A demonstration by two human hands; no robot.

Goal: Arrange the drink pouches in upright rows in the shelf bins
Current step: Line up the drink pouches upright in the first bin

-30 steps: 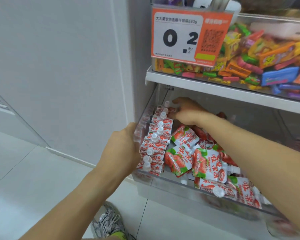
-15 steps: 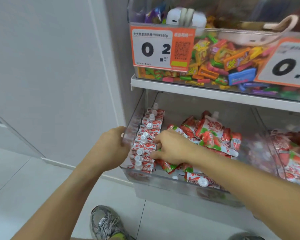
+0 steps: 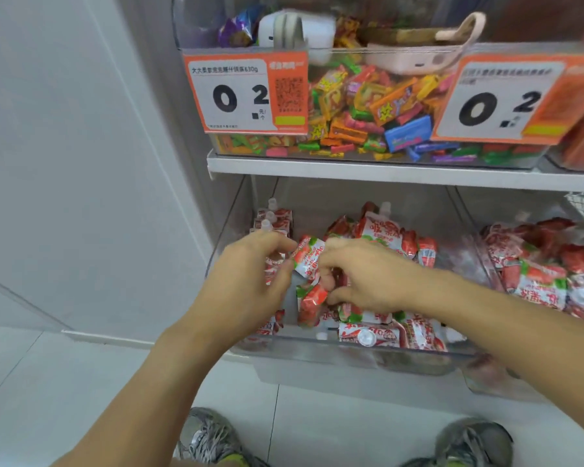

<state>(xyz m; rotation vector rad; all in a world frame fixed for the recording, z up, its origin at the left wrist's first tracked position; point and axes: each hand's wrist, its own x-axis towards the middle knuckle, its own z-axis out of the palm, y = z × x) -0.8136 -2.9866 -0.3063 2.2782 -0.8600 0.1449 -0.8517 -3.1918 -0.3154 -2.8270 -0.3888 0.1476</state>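
Observation:
A clear shelf bin [image 3: 351, 345] holds red-and-white strawberry drink pouches. An upright row of pouches [image 3: 273, 219] with white caps runs along its left wall, partly hidden by my left hand. Loose pouches [image 3: 385, 230] lie jumbled through the middle and right. My right hand [image 3: 361, 274] grips two pouches [image 3: 309, 256] lifted over the bin's middle. My left hand [image 3: 246, 284] is beside them, its thumb and fingers pinching the upper pouch's left edge.
A second clear bin [image 3: 536, 264] of the same pouches stands to the right. The white shelf [image 3: 351, 170] above carries a bin of coloured candies [image 3: 368, 106] with orange price tags. A white wall is at the left, and my shoes [image 3: 209, 436] stand on the tiled floor.
My left hand left the bin's left wall and came to the pouches. My right hand lifted two pouches out of the pile towards the middle. The view shifted right.

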